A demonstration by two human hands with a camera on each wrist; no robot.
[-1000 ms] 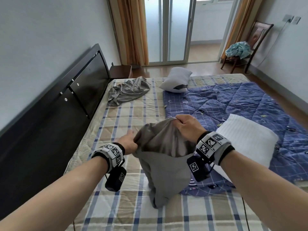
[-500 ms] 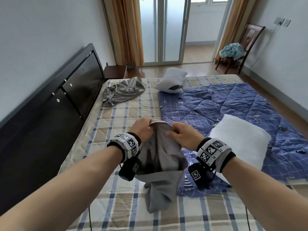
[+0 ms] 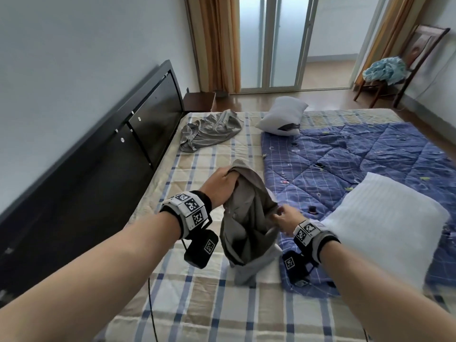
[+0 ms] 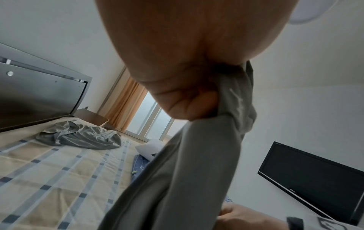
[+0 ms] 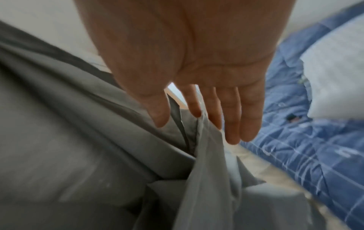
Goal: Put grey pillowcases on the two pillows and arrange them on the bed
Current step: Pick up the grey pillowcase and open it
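My left hand (image 3: pixel 219 186) grips the top of a grey pillowcase (image 3: pixel 246 218) and holds it up over the bed, the fabric bunched in my fist (image 4: pixel 187 101). The pillowcase (image 4: pixel 187 171) hangs down and its bottom touches the plaid sheet. My right hand (image 3: pixel 283 215) is lower, at the right side of the pillowcase. Its fingers (image 5: pixel 195 109) are straight and touch a loose fabric edge (image 5: pixel 202 132). A bare white pillow (image 3: pixel 385 225) lies on the blue quilt to my right. A second white pillow (image 3: pixel 283 114) and a second grey pillowcase (image 3: pixel 209 132) lie at the far end.
The blue quilt (image 3: pixel 357 156) covers the right half of the bed (image 3: pixel 197 304). A dark headboard (image 3: pixel 98 156) runs along the left. A small nightstand (image 3: pixel 199 101), glass doors and a chair (image 3: pixel 394 70) with blue cloth stand beyond. A black screen (image 4: pixel 315 179) hangs on the wall.
My left hand has lifted the top of the pillowcase higher. My right hand has let go of the top and dropped to the pillowcase's right edge, its fingers now straight.
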